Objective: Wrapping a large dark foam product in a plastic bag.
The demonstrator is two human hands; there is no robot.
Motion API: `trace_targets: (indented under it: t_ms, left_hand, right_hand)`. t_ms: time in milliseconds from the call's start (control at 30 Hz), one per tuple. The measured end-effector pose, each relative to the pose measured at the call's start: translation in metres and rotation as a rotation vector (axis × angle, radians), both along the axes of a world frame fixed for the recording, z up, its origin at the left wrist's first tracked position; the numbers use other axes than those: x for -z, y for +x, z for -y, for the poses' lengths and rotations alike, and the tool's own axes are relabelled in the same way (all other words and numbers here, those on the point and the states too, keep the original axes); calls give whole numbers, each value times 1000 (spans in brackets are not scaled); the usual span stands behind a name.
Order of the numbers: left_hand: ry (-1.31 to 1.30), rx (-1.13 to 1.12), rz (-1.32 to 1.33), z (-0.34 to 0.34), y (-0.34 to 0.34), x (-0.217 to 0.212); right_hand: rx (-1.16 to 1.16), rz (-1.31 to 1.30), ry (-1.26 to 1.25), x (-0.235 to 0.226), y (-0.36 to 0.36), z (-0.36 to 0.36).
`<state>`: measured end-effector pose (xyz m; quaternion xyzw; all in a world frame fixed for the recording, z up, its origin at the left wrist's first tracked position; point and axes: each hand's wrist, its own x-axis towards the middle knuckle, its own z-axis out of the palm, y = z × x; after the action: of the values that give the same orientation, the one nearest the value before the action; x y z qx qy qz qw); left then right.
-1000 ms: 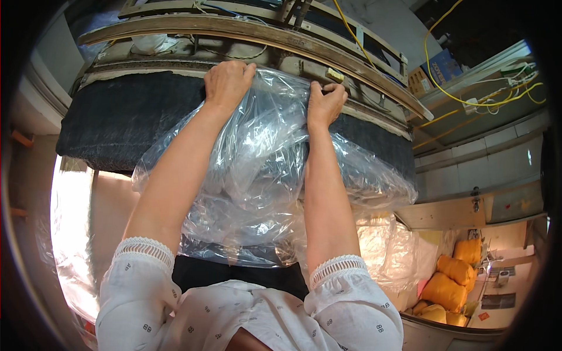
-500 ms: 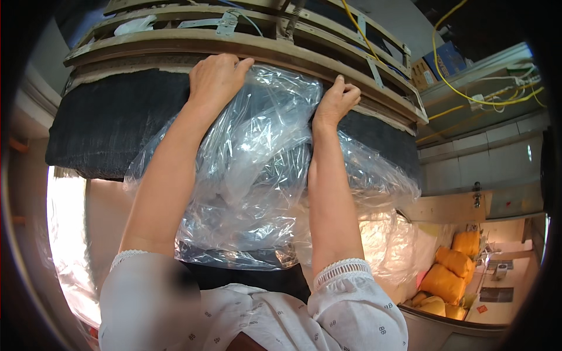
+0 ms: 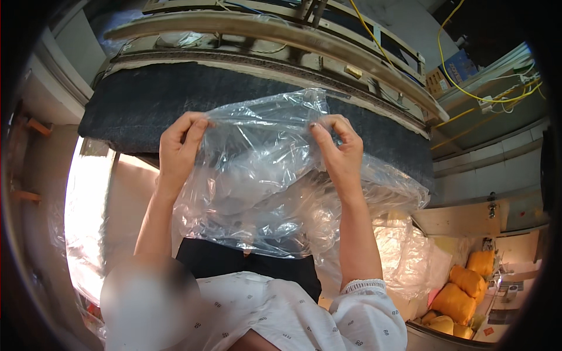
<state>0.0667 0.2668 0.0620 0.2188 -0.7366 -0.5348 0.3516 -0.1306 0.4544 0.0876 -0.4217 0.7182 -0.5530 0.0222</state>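
Observation:
A clear, crinkled plastic sheet [image 3: 257,158] hangs between my hands and drapes down toward my lap. My left hand [image 3: 182,146] is closed in a pinch on its upper left edge, thumb against fingers. My right hand [image 3: 341,146] pinches the upper right part, and a loose corner of plastic sticks up beside its fingers. Behind the sheet lies a long pad covered in dark cloth [image 3: 134,102], on the front of a machine. Both hands are in front of this pad, below a long wooden bar [image 3: 246,26].
Behind the bar are more rails and a small pale block [image 3: 353,71]. A yellow cable [image 3: 445,64] hangs at the upper right, near a blue box [image 3: 459,67]. More clear plastic [image 3: 404,245] lies low on the right, near several orange bundles [image 3: 453,301].
My hands have come back from the wooden bar toward me, with the plastic's upper edge between them. The bar now stands farther from the dark pad, showing a gap.

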Motion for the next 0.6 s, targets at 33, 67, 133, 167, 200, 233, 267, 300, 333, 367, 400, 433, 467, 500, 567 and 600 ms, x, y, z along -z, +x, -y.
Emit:
trace_targets:
  t_ms: [33,67,133,167,200,233,267,300,333,367,400,433,467,500,567,600]
  left_hand:
    - [30,-11,-57,-6,8,1]
    - [60,-21,-115,-12,16,3]
    - [65,-43,-138,-16,26,5]
    - [-29,-36,-197,-15,30,7]
    - [-121,-31,-251,-16,34,9]
    - [-124,-32,-249,-18,38,7]
    - [-159,-32,-261,-20,42,3]
    - [-192,-25,-276,-22,44,0]
    - [-193,-19,-275,-24,46,-2]
    - [-215,-27,-259,-27,48,-4]
    - [-237,-34,-243,-28,49,-5]
    - [-236,-28,-239,-30,50,-8]
    - [-260,-12,-197,-33,50,-14]
    - [-283,-3,-151,-35,52,-19]
    - [-313,85,-137,-38,57,-24]
    - [-341,176,-132,-41,59,-24]
  right_hand:
    - [-18,-14,-10,-3,6,-3]
    - [-23,-12,-11,-5,11,-6]
    - [-97,-64,-8,-10,16,-13]
    - [-98,-69,-11,-14,20,-15]
    - [-103,-26,-43,-15,26,-16]
    - [-107,18,-74,-15,30,-17]
    - [-109,20,-77,-15,33,-19]
    - [-114,16,-77,-15,35,-21]
    - [-119,13,-77,-16,37,-23]
    - [-114,16,-79,-16,39,-24]
    - [-60,-15,-110,-15,40,-24]
    - [-6,-44,-140,-14,41,-25]
    - [0,-39,-138,-17,45,-28]
    - [131,-125,-141,-22,50,-32]
    - [192,-73,-166,-10,56,-42]
    - [195,-62,-154,-8,63,-49]
